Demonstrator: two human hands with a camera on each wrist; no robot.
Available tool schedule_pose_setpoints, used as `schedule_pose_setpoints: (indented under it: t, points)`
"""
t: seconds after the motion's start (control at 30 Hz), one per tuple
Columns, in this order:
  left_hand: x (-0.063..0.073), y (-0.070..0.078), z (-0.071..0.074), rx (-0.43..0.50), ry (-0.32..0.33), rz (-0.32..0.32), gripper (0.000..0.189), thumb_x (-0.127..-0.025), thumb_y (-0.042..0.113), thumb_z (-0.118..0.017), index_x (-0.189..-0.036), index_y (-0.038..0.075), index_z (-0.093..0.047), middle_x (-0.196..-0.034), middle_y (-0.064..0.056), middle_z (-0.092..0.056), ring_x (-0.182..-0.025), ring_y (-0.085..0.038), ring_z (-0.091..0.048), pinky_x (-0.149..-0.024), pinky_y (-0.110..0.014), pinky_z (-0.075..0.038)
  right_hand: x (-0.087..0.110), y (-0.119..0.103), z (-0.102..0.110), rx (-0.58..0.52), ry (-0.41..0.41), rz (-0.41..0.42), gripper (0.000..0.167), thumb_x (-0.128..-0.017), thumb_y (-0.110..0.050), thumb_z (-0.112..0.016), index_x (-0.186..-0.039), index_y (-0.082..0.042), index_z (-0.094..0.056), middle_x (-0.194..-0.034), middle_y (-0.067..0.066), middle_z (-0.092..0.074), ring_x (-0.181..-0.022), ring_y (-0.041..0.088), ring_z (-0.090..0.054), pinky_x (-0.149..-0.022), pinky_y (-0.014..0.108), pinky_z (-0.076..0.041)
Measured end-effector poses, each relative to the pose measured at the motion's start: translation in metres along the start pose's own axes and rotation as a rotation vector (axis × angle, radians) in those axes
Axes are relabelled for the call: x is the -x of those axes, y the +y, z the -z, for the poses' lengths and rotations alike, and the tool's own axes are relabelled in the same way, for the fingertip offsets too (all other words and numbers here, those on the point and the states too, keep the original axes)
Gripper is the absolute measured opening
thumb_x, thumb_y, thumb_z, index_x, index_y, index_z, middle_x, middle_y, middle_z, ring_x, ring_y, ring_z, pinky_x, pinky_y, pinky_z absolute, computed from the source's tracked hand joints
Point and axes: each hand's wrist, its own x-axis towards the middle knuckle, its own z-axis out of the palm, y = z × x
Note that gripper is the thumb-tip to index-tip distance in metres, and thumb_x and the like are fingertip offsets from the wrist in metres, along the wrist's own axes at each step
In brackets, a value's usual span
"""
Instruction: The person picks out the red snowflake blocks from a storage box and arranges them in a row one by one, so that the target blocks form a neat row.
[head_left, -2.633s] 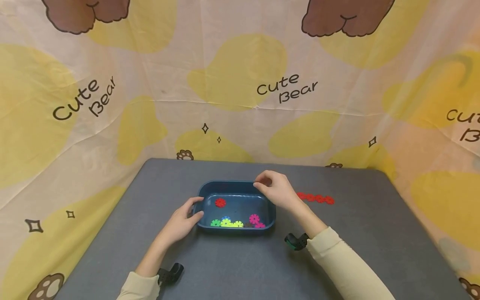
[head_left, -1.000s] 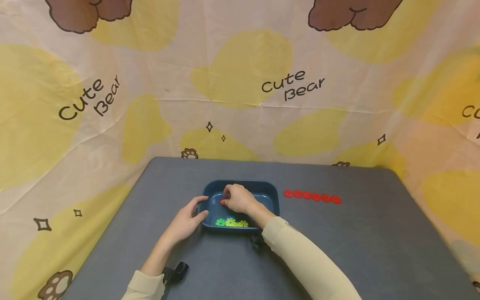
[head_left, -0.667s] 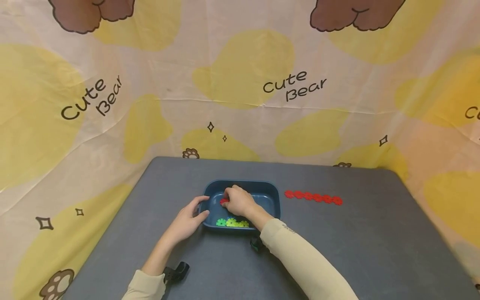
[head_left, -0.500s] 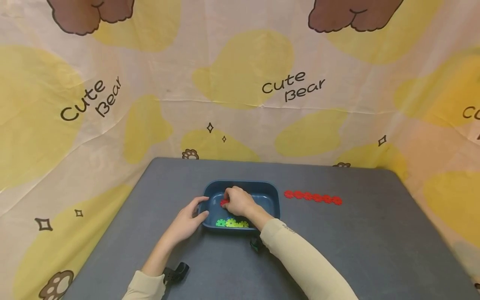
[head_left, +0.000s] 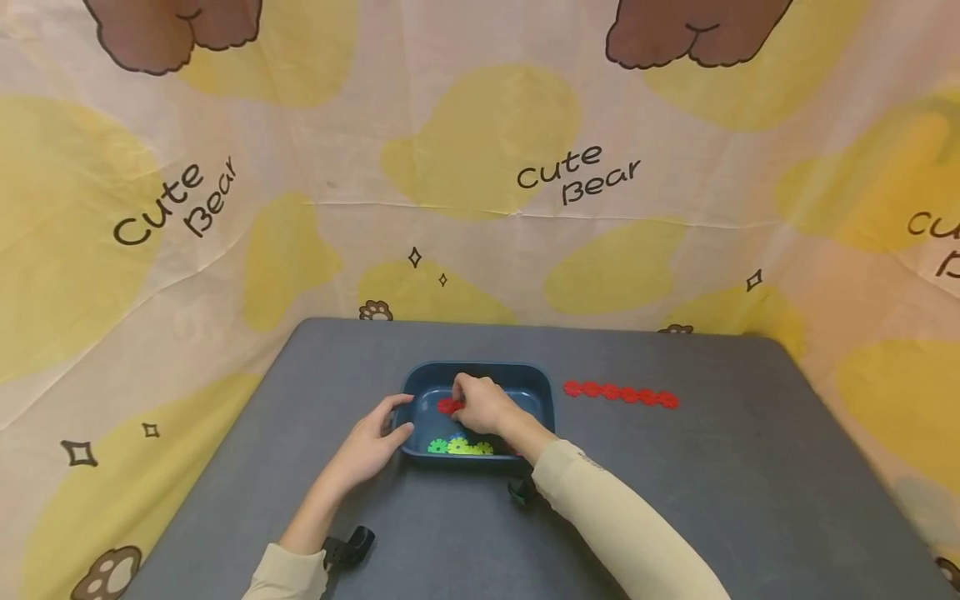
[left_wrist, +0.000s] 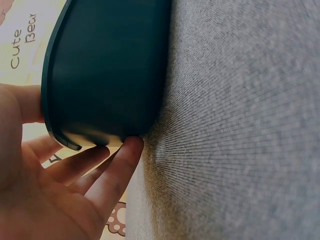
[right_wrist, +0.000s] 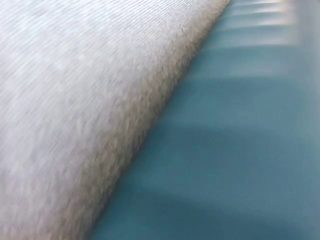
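A dark blue plastic basin [head_left: 536, 400] rests on the table in the head view. My left hand [head_left: 367, 446] grips its left end; in the left wrist view the thumb is at the rim and the fingers [left_wrist: 117, 175] are against the outer end wall. My right hand [head_left: 486, 408] is inside the basin, pinching a red snowflake disc [head_left: 447, 406] just above the floor. Its fingertips partly cover the disc. Green [head_left: 438, 447] and yellow snowflake discs [head_left: 459, 446] lie along the near wall. The right wrist view catches only the basin's outer wall [right_wrist: 225, 150] and the tabletop.
Right of the basin, a row of several red snowflake discs [head_left: 621, 393] lies on the grey table [head_left: 720, 483]. A patterned cloth [head_left: 480, 250] hangs behind the table and at both sides. My right forearm crosses the basin's near right rim.
My right hand has left the basin's far right rim, moved left into the basin and taken the red disc. Lately the disc has shifted slightly, showing more. My left hand stays at the basin's end.
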Motion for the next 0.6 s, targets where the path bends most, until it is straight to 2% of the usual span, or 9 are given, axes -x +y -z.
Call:
schedule_pose_setpoints:
  t: [0.2, 0.6]
  points:
    - [0.001, -0.002, 0.001, -0.010, -0.003, -0.009, 0.050, -0.103, 0.023, -0.061, -0.150, 0.016, -0.046, -0.157, -0.019, -0.041, -0.140, -0.047, -0.042, -0.110, -0.063, -0.037, 0.013, 0.005, 0.011, -0.061, -0.004, 0.038, 0.021, -0.093, -0.014, -0.075, -0.103, -0.012, -0.057, -0.070, 0.003, -0.057, -0.050, 0.014, -0.044, -0.054, 0.028, -0.042]
    - [0.003, -0.001, 0.003, -0.002, -0.015, -0.019, 0.051, -0.103, 0.023, -0.060, -0.151, 0.016, -0.044, -0.158, -0.021, -0.038, -0.141, -0.048, -0.040, -0.110, -0.064, -0.037, 0.043, 0.014, 0.039, -0.124, 0.032, 0.129, 0.020, -0.094, -0.013, -0.075, -0.105, -0.011, -0.059, -0.072, 0.000, -0.058, -0.055, 0.014, -0.052, -0.057, 0.029, -0.045]
